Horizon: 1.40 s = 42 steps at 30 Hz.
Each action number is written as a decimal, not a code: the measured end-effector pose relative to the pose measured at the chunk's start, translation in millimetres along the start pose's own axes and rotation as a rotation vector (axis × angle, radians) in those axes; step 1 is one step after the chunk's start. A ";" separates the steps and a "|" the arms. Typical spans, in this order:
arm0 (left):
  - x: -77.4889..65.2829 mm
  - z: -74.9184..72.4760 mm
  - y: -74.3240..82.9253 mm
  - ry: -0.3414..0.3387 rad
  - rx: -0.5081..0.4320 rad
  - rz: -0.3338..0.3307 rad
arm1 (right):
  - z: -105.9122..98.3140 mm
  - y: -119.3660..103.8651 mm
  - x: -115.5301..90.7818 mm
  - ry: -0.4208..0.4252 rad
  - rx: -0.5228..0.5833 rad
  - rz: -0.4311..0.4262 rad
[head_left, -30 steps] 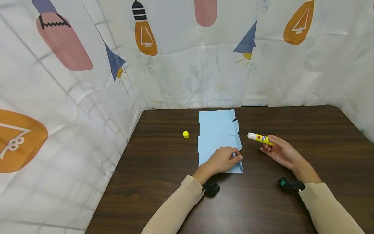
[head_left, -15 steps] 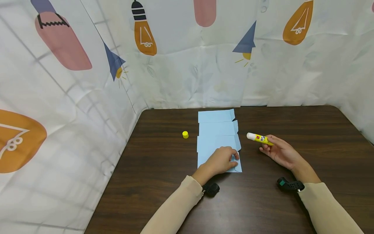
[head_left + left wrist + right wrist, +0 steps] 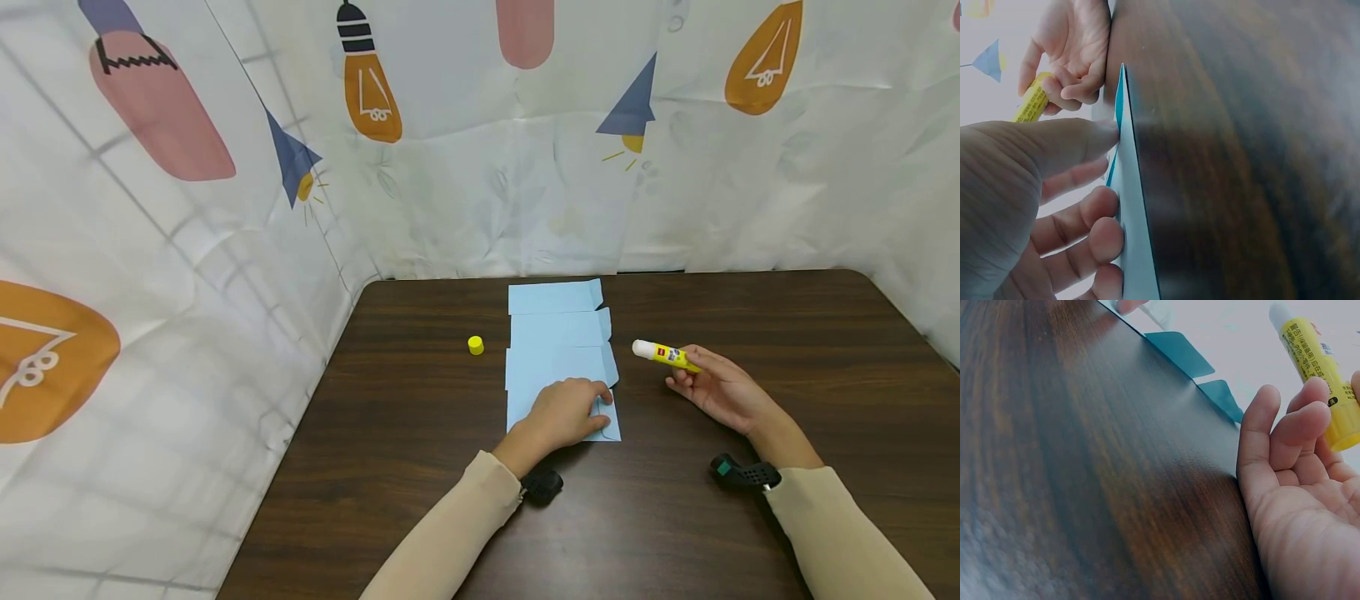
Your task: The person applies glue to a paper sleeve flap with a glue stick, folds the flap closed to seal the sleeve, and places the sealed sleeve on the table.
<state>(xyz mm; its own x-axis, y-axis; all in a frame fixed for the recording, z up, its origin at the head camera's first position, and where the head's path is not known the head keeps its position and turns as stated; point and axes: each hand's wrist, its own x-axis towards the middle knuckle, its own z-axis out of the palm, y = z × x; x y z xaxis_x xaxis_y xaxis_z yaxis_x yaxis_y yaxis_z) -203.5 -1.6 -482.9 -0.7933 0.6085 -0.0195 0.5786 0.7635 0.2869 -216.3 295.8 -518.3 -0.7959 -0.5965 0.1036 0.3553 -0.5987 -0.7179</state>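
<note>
A light blue sheet of paper, creased into panels with small side flaps, lies on the table. Over its near panel, my left hand presses down on the folded-in right flap with thumb and fingertips. Seen from the left wrist, the thumb lies against the flap's edge and the other fingers are bent onto the paper. To the right of the sheet, my right hand holds an uncapped yellow glue stick between thumb and fingers, its white end pointing left. In the right wrist view the unfolded flaps stand slightly raised.
The yellow cap stands on the dark wooden table left of the sheet. A printed white curtain hangs behind the table and along its left side. Each wrist wears a black strap.
The near right flap, raised a second ago, is now folded flatter under my left fingers, and the left thumb has shifted slightly left and down. My right hand with the glue stick has hardly moved.
</note>
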 end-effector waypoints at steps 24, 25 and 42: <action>-0.8 0.6 -5.9 -0.062 -0.042 0.010 | -0.2 0.6 0.3 0.012 -0.039 -0.002; -0.6 0.9 -6.0 -0.064 -0.046 0.008 | -0.2 0.6 0.3 0.011 -0.040 -0.003; -0.7 -1.8 -5.4 -0.070 -0.057 -0.002 | 0.1 0.1 0.4 0.035 -0.054 0.005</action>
<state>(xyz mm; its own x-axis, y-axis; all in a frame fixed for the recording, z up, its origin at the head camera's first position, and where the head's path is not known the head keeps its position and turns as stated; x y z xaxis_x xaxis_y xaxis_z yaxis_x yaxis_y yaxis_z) -206.4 -6.5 -482.7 -0.7782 0.6221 -0.0864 0.5636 0.7524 0.3410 -216.5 295.5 -518.2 -0.8111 -0.5799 0.0770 0.3326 -0.5654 -0.7547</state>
